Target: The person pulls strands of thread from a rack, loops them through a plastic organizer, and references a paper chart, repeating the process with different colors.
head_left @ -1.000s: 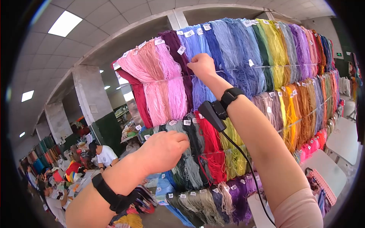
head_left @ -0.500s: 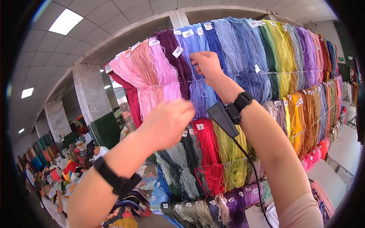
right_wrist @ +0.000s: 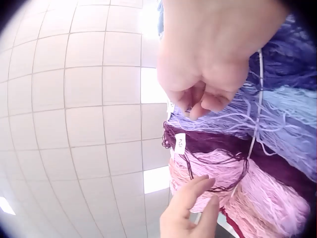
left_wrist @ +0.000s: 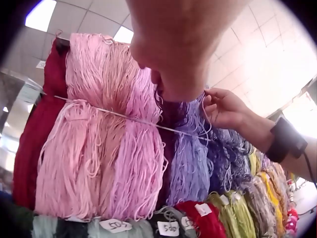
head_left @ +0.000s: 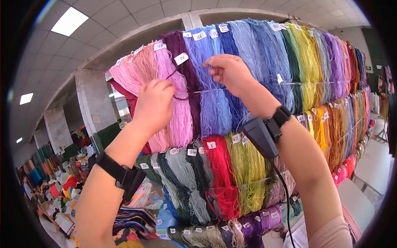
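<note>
Left hand (head_left: 155,101) is pinching a dark purple strand (head_left: 178,98) at the pink skein (head_left: 175,103); right hand (head_left: 229,74) is curling, probably pinching lilac yarn (head_left: 206,82), just right.

2 hands are seen at the yarn wall — the left hand (head_left: 154,104) and the right hand (head_left: 230,74). 2 black wristbands are worn, 1 on each forearm. 3 tiers of hanging skeins are counted — top, middle, bottom. 3 lit ceiling panels are visible in the head view.
</note>
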Demonstrator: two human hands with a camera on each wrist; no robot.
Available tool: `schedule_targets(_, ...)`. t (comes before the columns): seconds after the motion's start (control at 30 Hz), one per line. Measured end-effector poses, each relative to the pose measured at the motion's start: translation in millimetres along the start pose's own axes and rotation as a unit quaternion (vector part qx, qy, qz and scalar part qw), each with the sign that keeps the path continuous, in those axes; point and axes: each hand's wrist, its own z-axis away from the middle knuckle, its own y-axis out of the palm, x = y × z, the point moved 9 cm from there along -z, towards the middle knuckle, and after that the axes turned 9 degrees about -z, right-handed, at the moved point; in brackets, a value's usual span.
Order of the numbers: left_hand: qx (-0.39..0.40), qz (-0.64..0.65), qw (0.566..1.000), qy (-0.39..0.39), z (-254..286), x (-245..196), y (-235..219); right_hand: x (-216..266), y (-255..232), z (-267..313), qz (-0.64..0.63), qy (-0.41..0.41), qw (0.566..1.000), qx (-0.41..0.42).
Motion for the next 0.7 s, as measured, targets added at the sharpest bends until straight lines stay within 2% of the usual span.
schedule_targets(0.07,-0.027,0.18,0.983,-0.034,-15,1,-15,6,10,3,-0.054,0.014,0.998,0.028)
schedule_targets(0.1,-0.02,0.285,0.954,-0.096,-22,7,-13,6,12,4,-0.056,0.027,0.997,0.038)
schedule_targets(0.17,-0.006,0.479,0.851,-0.214,-32,11,0,3,13,6,-0.062,0.053,0.995,0.056)
schedule_targets(0.3,-0.01,0.604,0.727,-0.327,-48,10,20,0,14,10,-0.056,0.076,0.991,0.09)
schedule_targets(0.43,0.022,0.707,0.591,-0.388,-55,-3,60,-1,9,11,-0.049,0.087,0.991,0.095)
schedule_targets(0.53,0.031,0.755,0.537,-0.375,-62,-9,71,1,7,11,-0.037,0.086,0.991,0.095)
schedule_targets(0.7,0.028,0.772,0.508,-0.38,-60,-6,77,3,8,11,-0.005,0.079,0.991,0.105)
